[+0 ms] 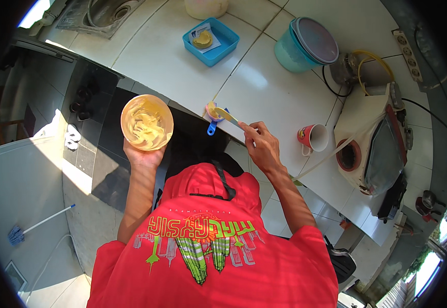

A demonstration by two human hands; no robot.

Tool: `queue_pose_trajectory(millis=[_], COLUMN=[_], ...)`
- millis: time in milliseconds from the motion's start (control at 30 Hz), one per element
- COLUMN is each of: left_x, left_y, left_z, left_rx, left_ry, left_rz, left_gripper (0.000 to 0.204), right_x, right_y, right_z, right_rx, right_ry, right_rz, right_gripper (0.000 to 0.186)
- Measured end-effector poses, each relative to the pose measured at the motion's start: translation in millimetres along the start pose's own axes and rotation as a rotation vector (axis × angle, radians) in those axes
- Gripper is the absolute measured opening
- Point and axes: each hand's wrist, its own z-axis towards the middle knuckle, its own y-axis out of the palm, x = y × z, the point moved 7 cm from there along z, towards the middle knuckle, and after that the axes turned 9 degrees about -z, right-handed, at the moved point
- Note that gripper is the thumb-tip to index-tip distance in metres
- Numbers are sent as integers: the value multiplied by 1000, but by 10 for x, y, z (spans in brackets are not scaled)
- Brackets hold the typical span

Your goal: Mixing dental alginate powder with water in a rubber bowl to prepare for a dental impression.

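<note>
My left hand (144, 156) is closed around the underside of a round, peach-coloured bowl (168, 117), tilted so its inside shows. Soft yellow paste (145, 127) is smeared and heaped in it. In my right hand (263, 147) is a narrow, flat spatula (227, 116), pinched near its end. Its tip rests at the mouth of a small scoop with a blue handle (211, 129), which sits at the counter's front edge. Some yellow paste shows in the scoop, partly hidden by the blade.
Farther back on the white tiled counter (264, 97) is a blue tray (227, 52) with a yellow round piece (203, 40) on paper. A lidded turquoise tub (288, 51), a red mug (305, 136) and a bulky cream appliance (357, 123) stand to the right. A sink (100, 18) lies far left.
</note>
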Motion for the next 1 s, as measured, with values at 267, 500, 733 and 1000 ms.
queue_pose_trajectory(millis=[267,500,733,1000], left_x=[28,42,34,55], left_y=[-191,-179,-194,-234], left_z=[-34,-33,-28,-56], left_rx=[73,85,101,83], left_ry=[-13,13,2,2], left_rz=[-26,6,17,12], left_gripper=[48,48,48,48], right_x=[22,15,28,58], right_y=[-6,-21,-14,7], right_z=[6,1,42,34], right_rx=[-19,-66,-46,-48], right_ry=[-52,-66,-78,-111], right_rz=[-28,-59,-59,-72], right_gripper=[40,40,43,42])
